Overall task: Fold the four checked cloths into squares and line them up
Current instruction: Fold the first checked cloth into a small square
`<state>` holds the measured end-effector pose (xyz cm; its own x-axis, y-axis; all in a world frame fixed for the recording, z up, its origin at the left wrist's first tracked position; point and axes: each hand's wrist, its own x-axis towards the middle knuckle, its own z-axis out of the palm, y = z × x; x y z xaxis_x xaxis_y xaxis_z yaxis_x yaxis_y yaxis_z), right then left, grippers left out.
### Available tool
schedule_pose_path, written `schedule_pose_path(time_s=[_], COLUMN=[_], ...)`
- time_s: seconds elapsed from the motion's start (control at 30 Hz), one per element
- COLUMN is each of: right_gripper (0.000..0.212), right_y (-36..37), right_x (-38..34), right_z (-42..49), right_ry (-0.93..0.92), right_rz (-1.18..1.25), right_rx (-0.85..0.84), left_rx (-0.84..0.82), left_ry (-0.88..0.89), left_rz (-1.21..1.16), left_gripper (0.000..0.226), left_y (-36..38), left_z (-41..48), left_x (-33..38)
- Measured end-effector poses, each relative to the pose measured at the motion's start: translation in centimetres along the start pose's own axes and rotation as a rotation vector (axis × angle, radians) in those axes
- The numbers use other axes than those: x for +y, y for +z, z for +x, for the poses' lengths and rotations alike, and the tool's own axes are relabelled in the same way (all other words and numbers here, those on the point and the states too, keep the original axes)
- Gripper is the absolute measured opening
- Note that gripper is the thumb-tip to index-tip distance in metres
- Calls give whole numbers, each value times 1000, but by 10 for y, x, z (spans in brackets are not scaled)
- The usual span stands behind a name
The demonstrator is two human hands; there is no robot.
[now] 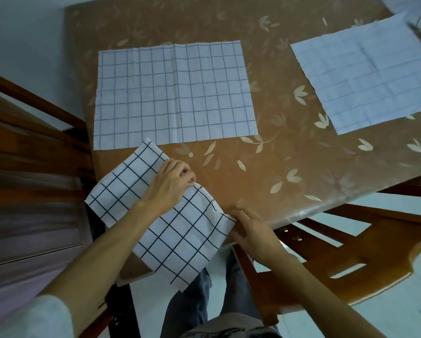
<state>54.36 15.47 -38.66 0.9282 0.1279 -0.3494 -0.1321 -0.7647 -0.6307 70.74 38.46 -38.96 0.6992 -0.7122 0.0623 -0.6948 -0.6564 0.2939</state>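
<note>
A white cloth with black checks [180, 230] lies folded at the table's near corner, partly hanging over the edge. My left hand [173, 184] pinches its upper edge near the middle. My right hand [251, 230] holds its right corner at the table edge, fingers under and beside the fabric. A white cloth with blue checks [173, 93] lies spread flat in the middle of the table. Another pale checked cloth [365, 74] lies flat at the right. The corner of a further cloth [409, 3] shows at the top right edge.
The table [290, 154] has a brown cover with a leaf pattern. A wooden chair [351, 259] stands at the near right, and another wooden chair [33, 142] at the left. My legs show below the table edge.
</note>
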Motion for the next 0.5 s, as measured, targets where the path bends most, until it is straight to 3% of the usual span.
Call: schedule_pose_path(time_s=[0.1, 0.2, 0.5], right_gripper=[18, 6, 14], right_y=[-1, -5, -9], right_x=[-5, -7, 13], right_z=[10, 15, 1], right_ry=[24, 43, 132], right_rz=[23, -15, -182], right_rx=[145, 204, 209], left_rx=[-11, -16, 40], left_ry=[-7, -50, -145], left_rz=[27, 28, -12], left_gripper=[10, 11, 16], left_y=[2, 6, 21], left_z=[1, 3, 2], left_x=[-6, -3, -2])
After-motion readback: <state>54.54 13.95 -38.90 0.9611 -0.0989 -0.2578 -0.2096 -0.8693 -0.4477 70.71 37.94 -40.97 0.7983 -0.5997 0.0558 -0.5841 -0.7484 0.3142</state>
